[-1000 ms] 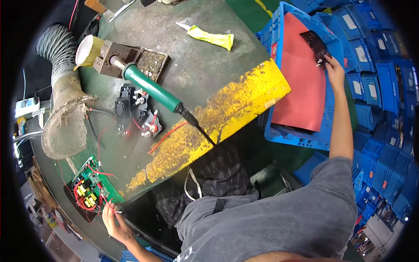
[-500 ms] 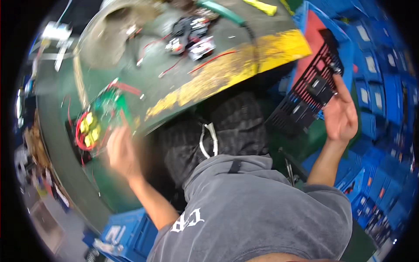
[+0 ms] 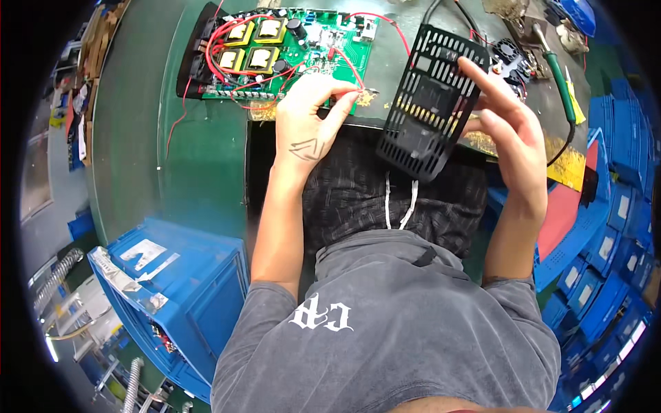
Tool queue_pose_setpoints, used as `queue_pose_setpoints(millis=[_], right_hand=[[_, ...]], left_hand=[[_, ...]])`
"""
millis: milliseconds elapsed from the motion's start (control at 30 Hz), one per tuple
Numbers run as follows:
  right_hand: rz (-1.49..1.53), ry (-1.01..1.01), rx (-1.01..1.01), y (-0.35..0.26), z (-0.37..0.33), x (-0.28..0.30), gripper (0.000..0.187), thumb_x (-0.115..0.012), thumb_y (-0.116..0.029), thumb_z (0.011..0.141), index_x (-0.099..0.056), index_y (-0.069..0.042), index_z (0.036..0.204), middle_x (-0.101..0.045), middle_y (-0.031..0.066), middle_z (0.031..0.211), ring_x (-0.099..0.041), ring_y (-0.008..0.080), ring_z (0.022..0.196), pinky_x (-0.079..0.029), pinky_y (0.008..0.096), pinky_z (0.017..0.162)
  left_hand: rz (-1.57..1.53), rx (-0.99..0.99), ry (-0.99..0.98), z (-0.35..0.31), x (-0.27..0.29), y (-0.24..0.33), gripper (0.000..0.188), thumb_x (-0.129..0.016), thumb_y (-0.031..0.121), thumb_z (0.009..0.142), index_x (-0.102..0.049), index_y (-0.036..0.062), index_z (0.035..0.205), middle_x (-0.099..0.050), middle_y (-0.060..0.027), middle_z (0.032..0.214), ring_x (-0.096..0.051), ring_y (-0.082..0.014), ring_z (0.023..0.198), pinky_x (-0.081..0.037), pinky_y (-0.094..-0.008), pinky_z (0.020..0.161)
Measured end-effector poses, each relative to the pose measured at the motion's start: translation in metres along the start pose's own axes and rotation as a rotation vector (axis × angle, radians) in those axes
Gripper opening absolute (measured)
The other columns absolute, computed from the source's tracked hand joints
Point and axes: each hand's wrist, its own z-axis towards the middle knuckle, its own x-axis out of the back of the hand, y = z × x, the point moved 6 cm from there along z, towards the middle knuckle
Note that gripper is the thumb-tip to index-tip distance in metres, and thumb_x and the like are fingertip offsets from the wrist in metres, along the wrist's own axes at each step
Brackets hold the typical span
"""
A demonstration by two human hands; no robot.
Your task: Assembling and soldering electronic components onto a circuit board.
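My left hand [image 3: 306,127] is at the near edge of a green circuit board [image 3: 348,51], with thumb and forefinger closed on the end of a red wire [image 3: 351,69]. Yellow-wrapped transformers [image 3: 261,58] and looped red wires sit on the board, and a black finned part lies along its left side. My right hand [image 3: 513,134] grips a black slotted panel [image 3: 423,110] by its right edge. The panel is tilted and held up over my lap and the table's front edge, just right of the board. My right fingertips partly cover it.
A green-handled soldering iron [image 3: 561,82] lies at the far right of the table, beside small fans and wires [image 3: 513,62]. A blue crate [image 3: 186,303] stands at lower left. Right of me is a blue bin with a red inside [image 3: 561,213], with stacked blue bins beyond.
My right hand has brought the black panel from the bin at the right to in front of me. The left hand now pinches a red wire. My view has turned left.
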Motion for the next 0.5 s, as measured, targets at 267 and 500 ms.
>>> queue_pose_setpoints(millis=[267, 500], right_hand=[[-0.281, 0.034, 0.036, 0.002, 0.068, 0.009, 0.041, -0.058, -0.013, 0.098, -0.058, -0.001, 0.137, -0.059, 0.0033, 0.112, -0.057, 0.0069, 0.084, -0.052, 0.0229, 0.072], [-0.799, 0.235, -0.075, -0.037, 0.081, -0.021, 0.063, -0.069, -0.014, 0.083, -0.049, -0.002, 0.141, -0.052, 0.0233, 0.129, -0.056, 0.0324, 0.117, -0.044, 0.0376, 0.1]], left_hand=[[-0.105, 0.172, -0.155, 0.012, -0.004, -0.015, 0.016, -0.077, 0.013, 0.085, -0.074, -0.0014, 0.091, -0.066, -0.0065, 0.078, -0.062, -0.0151, 0.073, -0.049, -0.0264, 0.069], [-0.505, 0.461, -0.117, 0.015, -0.013, -0.029, 0.018, -0.074, 0.017, 0.09, -0.075, 0.0001, 0.096, -0.069, -0.0032, 0.081, -0.061, -0.0097, 0.074, -0.048, -0.0246, 0.071]])
